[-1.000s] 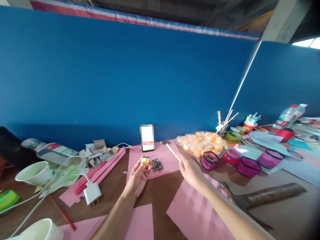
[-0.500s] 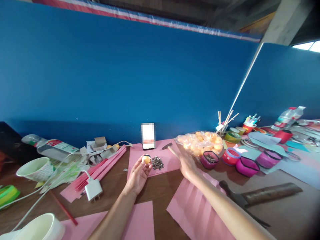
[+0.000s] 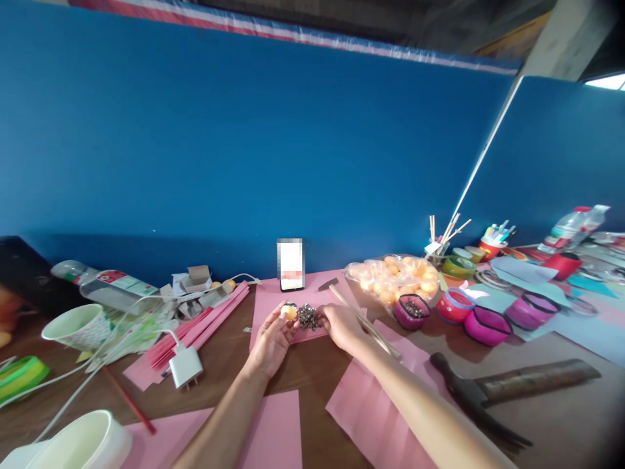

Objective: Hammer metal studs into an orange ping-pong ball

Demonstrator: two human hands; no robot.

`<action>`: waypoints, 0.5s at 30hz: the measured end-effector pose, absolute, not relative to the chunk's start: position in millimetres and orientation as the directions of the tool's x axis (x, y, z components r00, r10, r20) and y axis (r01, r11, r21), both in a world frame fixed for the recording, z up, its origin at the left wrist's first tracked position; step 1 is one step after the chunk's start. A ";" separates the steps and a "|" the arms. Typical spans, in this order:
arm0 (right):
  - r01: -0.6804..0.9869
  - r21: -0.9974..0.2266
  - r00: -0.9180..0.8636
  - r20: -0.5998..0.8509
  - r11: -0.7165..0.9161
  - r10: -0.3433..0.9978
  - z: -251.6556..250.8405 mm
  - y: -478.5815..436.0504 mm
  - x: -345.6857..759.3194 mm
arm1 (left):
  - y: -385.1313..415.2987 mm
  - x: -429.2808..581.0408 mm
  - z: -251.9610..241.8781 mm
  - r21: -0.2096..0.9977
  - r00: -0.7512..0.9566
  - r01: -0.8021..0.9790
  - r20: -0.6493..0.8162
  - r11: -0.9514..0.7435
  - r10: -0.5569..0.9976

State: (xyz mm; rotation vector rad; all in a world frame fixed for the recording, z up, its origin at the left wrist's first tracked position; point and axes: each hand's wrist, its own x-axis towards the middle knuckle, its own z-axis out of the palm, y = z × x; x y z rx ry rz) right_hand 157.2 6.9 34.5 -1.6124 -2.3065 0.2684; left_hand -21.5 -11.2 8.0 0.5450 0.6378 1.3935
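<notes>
A: Fingers of the left hand [image 3: 271,340], clamped round a small yellow ball [image 3: 290,312], holding it just left of the metal pieces [image 3: 307,317].

B: And the right hand [image 3: 342,327]?

A: Fingers bent down at the pile's right edge. Closed on a piece? Can't tell from here.

B: How would that ball handle?

A: Light, I'd guess, smooth and probably thin-walled — slippery, then, and easy to dent. A gentle pinch round its sides looks right.

B: The metal bits?

A: Small and hard, by the look of them; best taken with the fingertips.

B: Further out?

A: Pink sheet [image 3: 266,298] under the pile, phone [image 3: 291,284] upright behind it. Off right, a clear bag of similar balls [image 3: 390,277] — and a big hammer [image 3: 537,381] lying on the counter [image 3: 312,371].
</notes>
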 end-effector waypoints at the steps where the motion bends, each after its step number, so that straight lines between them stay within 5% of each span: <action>1: 0.868 -0.344 -0.320 0.164 0.359 0.933 33.6 6.8 158.3 | -11.3 -21.4 8.2 0.688 0.063 -0.718 -0.089 0.107 0.994; 10: 0.813 -0.441 -0.287 0.264 0.380 0.921 25.0 8.4 165.0 | -10.9 -20.6 7.7 0.692 0.075 -0.712 -0.093 0.119 0.993; 15: 0.837 -0.391 -0.300 0.256 0.383 0.919 23.9 8.6 166.6 | -11.1 -20.6 8.8 0.693 0.059 -0.711 -0.104 0.115 0.993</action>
